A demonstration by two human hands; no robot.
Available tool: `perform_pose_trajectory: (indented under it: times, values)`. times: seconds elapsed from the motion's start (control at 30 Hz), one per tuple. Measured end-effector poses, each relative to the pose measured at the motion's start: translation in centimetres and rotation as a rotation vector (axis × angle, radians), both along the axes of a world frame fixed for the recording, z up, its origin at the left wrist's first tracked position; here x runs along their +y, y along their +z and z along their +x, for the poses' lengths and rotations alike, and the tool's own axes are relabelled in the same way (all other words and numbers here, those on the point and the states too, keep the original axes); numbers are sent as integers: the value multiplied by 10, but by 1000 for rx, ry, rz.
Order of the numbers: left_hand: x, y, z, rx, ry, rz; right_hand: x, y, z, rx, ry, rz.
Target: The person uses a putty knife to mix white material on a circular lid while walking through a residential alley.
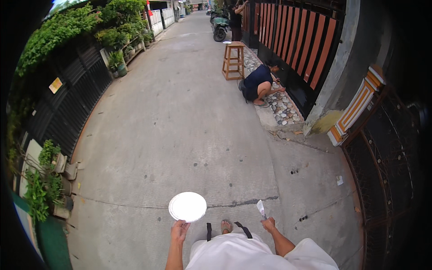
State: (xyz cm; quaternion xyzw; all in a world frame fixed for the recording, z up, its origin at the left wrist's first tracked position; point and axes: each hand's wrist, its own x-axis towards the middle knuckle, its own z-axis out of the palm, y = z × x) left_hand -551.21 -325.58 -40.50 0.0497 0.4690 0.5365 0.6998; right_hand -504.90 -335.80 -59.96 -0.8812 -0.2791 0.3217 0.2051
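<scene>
My left hand grips the near rim of a round white plate and carries it level above the concrete. Its face is bright and overexposed, so I cannot tell whether anything lies on it. My right hand is closed around the handle of a putty knife, whose pale blade points up and away. The two hands are apart, one on each side of my body, with my sandalled foot between them.
Ahead on the right, a person squats at a black and orange gate. A wooden stool stands behind them, bearing a white plate. Another person stands farther along, near a parked motorcycle. Potted plants line the left.
</scene>
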Motion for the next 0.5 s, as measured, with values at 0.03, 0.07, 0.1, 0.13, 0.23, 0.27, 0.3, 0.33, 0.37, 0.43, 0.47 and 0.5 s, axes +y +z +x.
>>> perform_pose_trajectory:
  times: [0.03,0.07,0.1,0.13,0.23,0.27,0.3,0.33,0.37,0.43,0.47,0.5]
  values:
    - [32,9,4,55,-23,51,63,13,1,-55,37,19]
    - [59,15,3,56,-10,48,125,37,-11,-8,82,59]
    - [83,20,-6,87,5,76,187,85,-43,231,51,69]
    - [113,21,-5,98,-12,105,236,122,-58,304,81,131]
    - [222,16,13,110,-51,130,355,171,-88,594,119,324]
    - [263,18,18,105,-57,136,392,182,-101,588,115,332]
    - [302,20,25,122,-97,160,426,194,-112,628,152,329]
    - [340,23,29,144,-137,185,460,204,-121,671,187,327]
    - [378,21,34,135,-141,192,490,204,-128,662,185,334]
    - [454,25,46,117,-208,192,541,210,-138,689,125,331]
    - [491,30,52,107,-207,201,568,217,-138,678,129,338]
    - [526,38,56,89,-248,195,595,227,-141,709,74,364]
